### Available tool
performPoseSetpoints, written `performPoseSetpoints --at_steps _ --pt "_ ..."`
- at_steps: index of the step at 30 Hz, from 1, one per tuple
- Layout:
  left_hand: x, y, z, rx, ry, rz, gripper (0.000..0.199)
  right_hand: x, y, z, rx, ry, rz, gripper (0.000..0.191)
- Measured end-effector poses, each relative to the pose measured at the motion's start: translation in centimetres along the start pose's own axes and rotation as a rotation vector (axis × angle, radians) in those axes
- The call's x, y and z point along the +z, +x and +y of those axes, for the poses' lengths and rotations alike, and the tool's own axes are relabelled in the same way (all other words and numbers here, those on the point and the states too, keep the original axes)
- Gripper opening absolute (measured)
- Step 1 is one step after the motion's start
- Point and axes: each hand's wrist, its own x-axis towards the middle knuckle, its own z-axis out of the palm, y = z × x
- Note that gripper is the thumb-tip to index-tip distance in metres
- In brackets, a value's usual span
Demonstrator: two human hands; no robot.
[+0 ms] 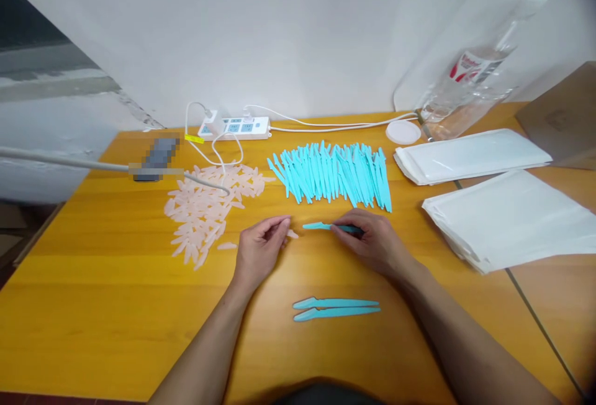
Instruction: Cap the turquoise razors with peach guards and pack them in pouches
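My left hand point(264, 245) is closed in a pinch on a small pale pink cap point(292, 234), whose end sticks out to the right of the fingers. My right hand point(365, 237) grips a turquoise stick point(319, 226) that points left toward the cap; the two do not touch. Two turquoise sticks point(335, 313) lie side by side on the wooden table point(116, 305), nearer to me. Beyond my hands is a row of many turquoise sticks point(326, 172). A loose pile of pale pink caps point(202, 212) spreads to the left, with one single cap point(227, 246) beside my left hand.
A white power strip point(246, 127) with cables stands by the wall. A phone point(158, 156) lies at the back left. On the right are white packets point(512, 222), a round white lid point(403, 132), clear bottles point(479, 69) and a cardboard box point(563, 119).
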Motion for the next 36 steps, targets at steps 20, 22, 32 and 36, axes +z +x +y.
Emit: performPoseSetpoints --at_steps 20,22,32,36 --pt "-2.6 -0.1 0.3 0.432 0.421 -0.272 0.018 0.2 -0.2 0.4 0.028 0.018 -0.011 0.019" --pt "-2.6 0.0 0.1 0.425 0.331 -0.233 0.020 0.4 -0.2 0.6 0.024 0.026 -0.013 0.020" --pt "-1.7 0.4 -0.3 0.388 0.097 -0.258 0.027 0.3 -0.1 0.9 0.023 0.044 -0.040 0.020" --pt "-1.1 0.1 -0.2 0.423 0.121 -0.252 0.029 0.2 -0.1 0.8 0.011 0.048 -0.047 0.019"
